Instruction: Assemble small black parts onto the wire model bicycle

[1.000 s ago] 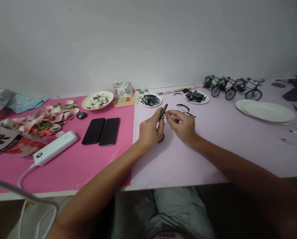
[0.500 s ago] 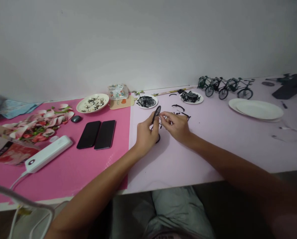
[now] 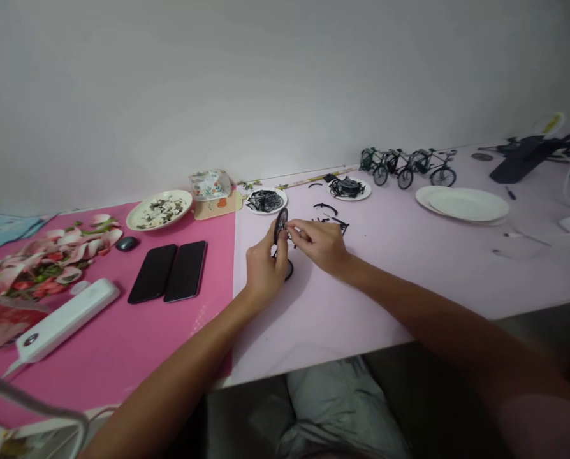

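Note:
My left hand (image 3: 267,260) is closed round a small black spoked wheel (image 3: 282,220), held upright above the table. Against the wheel's middle, the fingertips of my right hand (image 3: 321,243) are pinched together; what they hold, if anything, is too small to make out. A second dark wheel (image 3: 289,269) shows below my left hand, partly hidden by it. Loose black curved parts (image 3: 326,208) lie just behind my right hand. Farther back are a plate of black wheels (image 3: 266,201) and a plate of black parts (image 3: 347,187).
Several model bicycles (image 3: 407,167) stand by the wall. Two stacked white plates (image 3: 469,204) and earphones (image 3: 528,237) lie right. On the pink side are two phones (image 3: 185,271), a mouse (image 3: 127,243), a bowl (image 3: 159,210), a white power strip (image 3: 69,320) and petals (image 3: 50,261).
The view has shifted, so the table's things appear farther left. The wheel in my left hand has turned to show more of its face. My right fingers stay at its middle.

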`<state>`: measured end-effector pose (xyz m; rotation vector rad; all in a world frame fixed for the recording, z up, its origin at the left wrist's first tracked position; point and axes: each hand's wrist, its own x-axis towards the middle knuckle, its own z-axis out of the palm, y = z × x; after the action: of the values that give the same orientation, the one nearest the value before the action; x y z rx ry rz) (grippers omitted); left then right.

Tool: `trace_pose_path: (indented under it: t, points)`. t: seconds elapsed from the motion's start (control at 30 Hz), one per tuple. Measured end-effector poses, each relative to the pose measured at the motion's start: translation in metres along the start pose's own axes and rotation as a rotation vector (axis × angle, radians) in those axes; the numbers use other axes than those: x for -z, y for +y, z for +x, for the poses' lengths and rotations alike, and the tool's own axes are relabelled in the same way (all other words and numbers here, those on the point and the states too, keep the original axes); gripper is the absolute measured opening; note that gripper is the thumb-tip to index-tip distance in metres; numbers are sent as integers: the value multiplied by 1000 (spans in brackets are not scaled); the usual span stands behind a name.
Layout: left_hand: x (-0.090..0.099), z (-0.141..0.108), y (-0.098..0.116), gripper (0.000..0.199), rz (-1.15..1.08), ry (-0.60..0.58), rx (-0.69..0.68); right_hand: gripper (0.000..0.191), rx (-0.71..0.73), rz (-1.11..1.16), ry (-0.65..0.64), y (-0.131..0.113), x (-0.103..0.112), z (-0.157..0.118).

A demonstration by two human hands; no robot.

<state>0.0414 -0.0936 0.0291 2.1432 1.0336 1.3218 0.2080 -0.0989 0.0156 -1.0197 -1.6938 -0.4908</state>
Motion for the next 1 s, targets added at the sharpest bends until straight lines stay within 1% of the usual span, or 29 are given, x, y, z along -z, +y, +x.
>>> trace_pose_path:
  t: [0.07, 0.13, 0.23, 0.37, 0.47, 0.6, 0.73, 0.8, 0.87, 1.0]
  points:
    - [0, 0, 0, 42, 11, -8, 3, 23, 85, -55, -22, 5, 1, 2]
    - [1, 1, 1, 41, 26, -24, 6, 23, 107, -100, -48, 9, 1, 3]
    - [3, 2, 3, 40, 62, -53, 3, 25, 82, -105, -59, 11, 1, 3]
    - [4, 2, 2, 38, 144, -77, -22, 25, 27, -40, -74, 10, 1, 3]
    - [3, 3, -2, 45, 223, -93, -56, 24, -23, 26, -89, 11, 3, 3]
    - [1, 4, -13, 53, 330, -128, -106, 23, -61, 56, -93, 12, 4, 3]
    - [1, 6, -20, 58, 483, -173, -146, 21, -42, 88, -81, 14, 5, 4]
    - [3, 9, -22, 60, 554, -195, -189, 21, -31, 95, -80, 16, 5, 4]
    - [6, 11, -23, 62, 599, -206, -253, 22, -50, 94, -101, 17, 5, 4]
    - [9, 15, -26, 57, 640, -177, -370, 22, -118, 143, -128, 18, 4, 2]
